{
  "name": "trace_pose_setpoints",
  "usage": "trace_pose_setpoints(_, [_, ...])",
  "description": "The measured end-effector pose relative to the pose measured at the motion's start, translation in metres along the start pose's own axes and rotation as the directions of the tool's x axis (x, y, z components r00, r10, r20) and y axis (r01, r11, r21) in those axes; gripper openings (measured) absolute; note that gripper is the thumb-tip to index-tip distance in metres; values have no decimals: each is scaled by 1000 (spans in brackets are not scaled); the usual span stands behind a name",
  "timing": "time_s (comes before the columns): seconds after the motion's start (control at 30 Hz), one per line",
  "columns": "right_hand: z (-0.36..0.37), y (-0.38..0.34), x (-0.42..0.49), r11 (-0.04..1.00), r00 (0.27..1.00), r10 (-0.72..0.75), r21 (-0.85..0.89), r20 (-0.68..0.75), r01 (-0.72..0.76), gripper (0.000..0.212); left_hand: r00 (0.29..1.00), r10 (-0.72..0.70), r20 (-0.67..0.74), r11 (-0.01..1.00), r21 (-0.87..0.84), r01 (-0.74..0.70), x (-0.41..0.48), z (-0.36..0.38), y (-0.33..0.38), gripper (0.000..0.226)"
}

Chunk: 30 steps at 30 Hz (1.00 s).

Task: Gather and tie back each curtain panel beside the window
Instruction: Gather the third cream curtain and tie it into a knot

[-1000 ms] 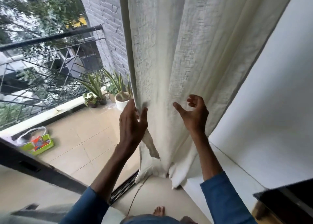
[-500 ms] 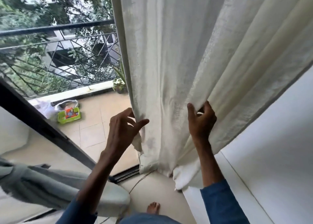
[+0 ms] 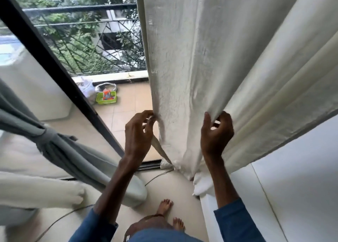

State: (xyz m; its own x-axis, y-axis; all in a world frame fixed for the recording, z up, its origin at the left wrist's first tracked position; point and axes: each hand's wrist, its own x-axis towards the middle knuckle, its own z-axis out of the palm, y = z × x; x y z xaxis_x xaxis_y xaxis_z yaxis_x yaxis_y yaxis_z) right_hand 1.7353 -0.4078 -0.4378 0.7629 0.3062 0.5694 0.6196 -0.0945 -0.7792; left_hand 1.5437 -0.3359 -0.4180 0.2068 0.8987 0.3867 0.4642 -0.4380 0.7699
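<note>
The step in hand is the gathering of the off-white, coarse-woven curtain panel (image 3: pixel 192 67), which hangs on the right side of the window opening, from the top of the view down to the floor. The left hand (image 3: pixel 139 133) pinches the left edge of this panel between thumb and curled fingers. The right hand (image 3: pixel 215 135) is closed on a thick fold further to the right, with the thumb in front of the cloth and the fingers behind it. Between the two hands the cloth lies flat and wide, so I judge that the gathering is only at its beginning.

A narrow strip of pale cloth (image 3: pixel 161 150) hangs below the left hand. I cannot tell if it is a tie or only the hem.

The next move probably calls for bringing both hands together, so that the folds collect into one bundle, and then for one hand to hold the bundle while the other passes a tie around it.

On the left, a grey-green curtain panel (image 3: pixel 60 150) is gathered and bound at its middle, so that side seems finished.

There is no table here. The beige floor (image 3: pixel 173 186) carries a thin cord (image 3: pixel 157 176) and the person's bare feet. A black door frame (image 3: pixel 54 73) crosses the view, and behind it is a tiled balcony with a green plastic basket (image 3: pixel 106 98) and a dark metal railing (image 3: pixel 82 8). A white wall (image 3: pixel 301 168) stands on the right.
</note>
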Motion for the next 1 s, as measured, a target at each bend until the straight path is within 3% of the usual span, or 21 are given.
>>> trace_pose_setpoints(0.13, [15,-27,-36,992,979,-126,48,161,120,20,1000,-14,-25,999,32,15,-22,4,1,19])
trace_pose_setpoints(0.23, [21,-45,-59,974,939,-226,81,258,212,15,998,-59,-22,998,-7,59,-33,7,10,11])
trace_pose_setpoints(0.47, [31,-47,-66,960,906,-278,114,320,254,4,989,-120,-90,992,-46,116,-38,3,16,11])
trace_pose_setpoints(0.63, [28,-49,-67,963,888,-271,104,373,250,12,991,-114,-73,993,-4,114,-34,7,22,11])
trace_pose_setpoints(0.83, [20,-45,-69,988,873,-142,126,467,93,39,993,-113,-16,992,-50,112,-29,19,24,16])
trace_pose_setpoints(1.0, [13,-41,-67,989,945,38,121,325,-82,21,997,-77,-1,996,-52,77,-30,15,26,19])
